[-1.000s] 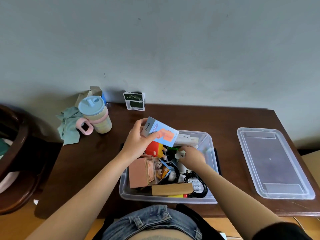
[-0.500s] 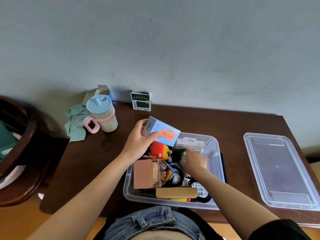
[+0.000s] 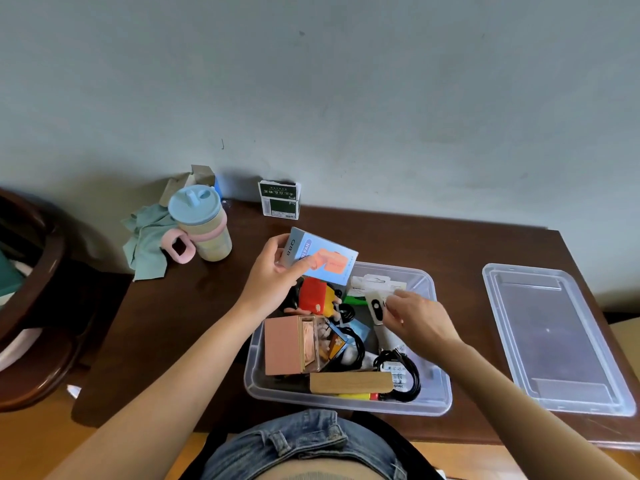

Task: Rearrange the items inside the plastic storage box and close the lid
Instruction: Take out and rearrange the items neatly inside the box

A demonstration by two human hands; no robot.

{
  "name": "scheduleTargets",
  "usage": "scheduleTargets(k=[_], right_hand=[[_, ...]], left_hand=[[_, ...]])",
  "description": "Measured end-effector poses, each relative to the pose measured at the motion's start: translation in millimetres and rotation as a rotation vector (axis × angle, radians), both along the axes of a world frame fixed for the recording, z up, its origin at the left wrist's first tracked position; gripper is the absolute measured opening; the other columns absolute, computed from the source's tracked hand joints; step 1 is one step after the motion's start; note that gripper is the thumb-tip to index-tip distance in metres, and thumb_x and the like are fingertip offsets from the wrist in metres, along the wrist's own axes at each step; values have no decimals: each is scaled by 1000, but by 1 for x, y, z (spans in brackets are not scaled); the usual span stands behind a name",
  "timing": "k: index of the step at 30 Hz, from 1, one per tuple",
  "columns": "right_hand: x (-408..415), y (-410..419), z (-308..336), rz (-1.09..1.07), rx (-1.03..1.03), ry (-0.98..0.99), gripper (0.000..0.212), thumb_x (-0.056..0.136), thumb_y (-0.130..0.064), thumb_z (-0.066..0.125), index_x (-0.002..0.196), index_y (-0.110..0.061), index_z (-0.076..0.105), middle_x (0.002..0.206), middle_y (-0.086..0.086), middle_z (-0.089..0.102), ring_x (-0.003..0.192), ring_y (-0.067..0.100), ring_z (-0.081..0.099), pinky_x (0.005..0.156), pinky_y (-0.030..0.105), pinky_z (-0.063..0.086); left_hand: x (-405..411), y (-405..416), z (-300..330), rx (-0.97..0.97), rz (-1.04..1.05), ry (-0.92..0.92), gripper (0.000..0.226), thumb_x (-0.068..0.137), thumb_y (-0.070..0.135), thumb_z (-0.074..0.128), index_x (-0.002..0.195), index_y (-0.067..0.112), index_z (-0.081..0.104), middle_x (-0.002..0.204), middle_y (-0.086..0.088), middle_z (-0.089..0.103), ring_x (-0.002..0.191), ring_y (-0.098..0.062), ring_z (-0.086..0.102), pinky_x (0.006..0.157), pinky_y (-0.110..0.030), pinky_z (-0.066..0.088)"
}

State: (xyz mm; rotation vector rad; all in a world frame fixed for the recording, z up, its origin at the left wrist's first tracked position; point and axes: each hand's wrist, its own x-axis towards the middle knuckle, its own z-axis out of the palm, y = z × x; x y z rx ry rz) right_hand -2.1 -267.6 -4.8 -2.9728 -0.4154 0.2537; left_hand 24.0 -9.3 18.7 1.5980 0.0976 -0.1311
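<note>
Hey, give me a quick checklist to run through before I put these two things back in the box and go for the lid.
1. Left hand has a firm grip on the blue carton: ok.
2. Right hand has a grip on the white gadget: ok.
3. Free floor space in the storage box: ok, a bare patch on the right side.
4. Contents sit below the rim: cannot tell; the pink box stands tall.
5. Lid within reach, lying flat right of the box: ok.

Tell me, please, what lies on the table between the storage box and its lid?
Nothing: in the head view, only bare brown table separates the box from the lid.
</note>
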Motion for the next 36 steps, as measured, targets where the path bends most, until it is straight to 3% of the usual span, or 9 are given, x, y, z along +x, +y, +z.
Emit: scheduleTargets(k=[5, 8, 13, 20, 24, 26, 28, 33, 36], right_hand=[[-5, -21, 18, 214, 83, 46, 29, 94, -29, 49, 68, -17, 50, 84, -8, 51, 63, 12, 44, 55, 32, 43], [-4, -22, 12, 246, 126, 155, 25, 92, -28, 51, 72, -14, 55, 91, -9, 55, 64, 15, 53, 61, 31, 46], [-12, -14, -2, 293, 235, 337, 11, 87, -24, 59, 88, -16, 65, 90, -11, 64, 74, 5, 59, 72, 20, 50], [-11, -4, -22, -273, 699, 538, 15, 88, -16, 63, 75, -8, 64, 78, 5, 72, 74, 15, 70, 74, 31, 59], [0, 7, -40, -349, 491, 456, 8, 83, -12, 60, 82, -10, 68, 86, -2, 70, 83, 16, 65, 73, 25, 54], [3, 16, -52, -368, 443, 539, 24, 81, -12, 60, 103, -7, 68, 102, 4, 69, 93, 19, 64, 82, 29, 53], [5, 23, -62, -371, 398, 599, 33, 83, -15, 56, 115, -7, 61, 111, 8, 66, 93, 19, 60, 80, 30, 50], [8, 38, -74, -389, 413, 739, 44, 85, -15, 53, 127, -7, 49, 120, 12, 56, 103, 23, 53, 92, 37, 47], [12, 41, -75, -395, 440, 763, 42, 85, -13, 50, 127, -6, 50, 124, 15, 54, 109, 27, 53, 87, 33, 45]], left_hand=[[-2, -15, -4, 50, -68, 16, 53, 66, 51, 77, 109, 36, 50, 109, 5, 61, 98, -9, 63, 69, -19, 54], [-3, -23, -11, 203, -149, -25, 50, 77, 35, 77, 118, 31, 49, 106, 12, 58, 98, -1, 59, 78, -19, 53], [1, -28, -15, 443, -422, -51, 49, 81, 32, 73, 118, 40, 43, 107, 22, 51, 98, 7, 51, 72, -11, 45], [15, -63, -23, 793, -598, -213, 52, 82, 26, 72, 128, 26, 47, 121, 4, 50, 105, -15, 53, 84, -33, 50], [21, -76, -29, 953, -548, -298, 54, 82, 34, 71, 129, 26, 47, 117, 3, 47, 97, -15, 55, 72, -31, 51], [23, -78, -34, 966, -539, -318, 54, 82, 36, 71, 129, 25, 48, 117, 4, 47, 99, -15, 55, 72, -29, 49], [23, -78, -37, 952, -526, -333, 53, 81, 36, 71, 128, 24, 49, 116, 4, 46, 99, -15, 55, 70, -26, 44], [21, -77, -42, 894, -507, -320, 51, 81, 31, 71, 127, 22, 50, 115, 4, 45, 101, -18, 56, 73, -27, 45], [22, -75, -42, 836, -518, -280, 50, 81, 30, 72, 126, 23, 50, 115, 6, 46, 102, -17, 56, 80, -30, 47]])
